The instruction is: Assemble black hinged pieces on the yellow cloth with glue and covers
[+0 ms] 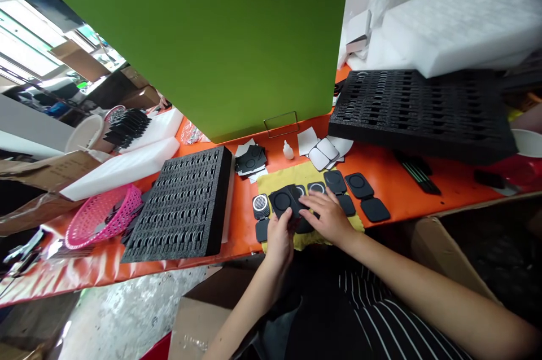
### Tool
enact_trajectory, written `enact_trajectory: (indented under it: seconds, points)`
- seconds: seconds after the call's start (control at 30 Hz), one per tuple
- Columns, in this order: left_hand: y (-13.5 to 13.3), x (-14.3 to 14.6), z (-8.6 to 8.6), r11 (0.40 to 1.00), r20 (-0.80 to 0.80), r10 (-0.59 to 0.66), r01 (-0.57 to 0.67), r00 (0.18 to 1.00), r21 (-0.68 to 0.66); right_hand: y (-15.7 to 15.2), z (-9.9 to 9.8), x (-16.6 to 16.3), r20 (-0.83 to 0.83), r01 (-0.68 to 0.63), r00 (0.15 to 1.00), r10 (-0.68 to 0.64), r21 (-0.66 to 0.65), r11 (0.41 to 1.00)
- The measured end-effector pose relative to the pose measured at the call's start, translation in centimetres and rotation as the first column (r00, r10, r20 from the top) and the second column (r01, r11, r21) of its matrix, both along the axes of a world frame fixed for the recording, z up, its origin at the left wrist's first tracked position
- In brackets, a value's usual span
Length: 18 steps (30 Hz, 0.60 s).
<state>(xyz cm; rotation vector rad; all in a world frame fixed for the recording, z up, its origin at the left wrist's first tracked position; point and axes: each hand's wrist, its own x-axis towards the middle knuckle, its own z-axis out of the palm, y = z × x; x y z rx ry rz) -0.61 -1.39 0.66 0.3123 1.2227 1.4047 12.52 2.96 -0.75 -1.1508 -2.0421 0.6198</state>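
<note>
My left hand [280, 238] grips a black folding wireless charger [281, 201] from below, thumb on the panel with the raised ring. Against the charger's right side rest the fingertips of my right hand [329, 218], its fingers spread apart. Beneath both hands lies a yellow cloth [271, 181]. Several more chargers are spread around; one at the right [359, 185] lies unfolded with its ring facing up. On the left, another unit [260, 205] shows a white gridded face. My hands partly cover the chargers behind them.
Black slotted foam trays stand left [178, 202] and right [423, 114]. A small white bottle [288, 150], dark cut sheets [251, 160] and white cards [323, 153] lie behind the cloth. A green panel [237, 38] rises behind. Far left sits a pink basket [104, 218].
</note>
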Motion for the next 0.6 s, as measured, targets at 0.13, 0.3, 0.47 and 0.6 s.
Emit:
enact_trajectory:
  seconds: [0.13,0.3,0.47,0.6]
  points:
    - [-0.2,0.2,0.1,0.999,0.002,-0.031,0.031,1.000,0.027,-0.3,0.6,-0.3,-0.084,-0.126,0.990,0.113,-0.164,0.978]
    - [-0.8,-1.1,-0.3,0.996,-0.135,-0.091,0.092,0.987,-0.002,0.4,1.4,0.5,-0.158,-0.201,0.974,0.163,-0.264,0.943]
    - [-2.9,-4.2,0.4,0.987,-0.025,-0.142,0.140,0.989,-0.083,2.3,1.7,4.1,0.023,0.125,0.992,-0.124,-0.278,0.952]
    - [-4.8,-4.7,1.7,0.947,0.173,-0.311,0.320,0.934,-0.022,1.0,1.9,4.3,0.115,0.231,0.969,-0.217,-0.134,0.964]
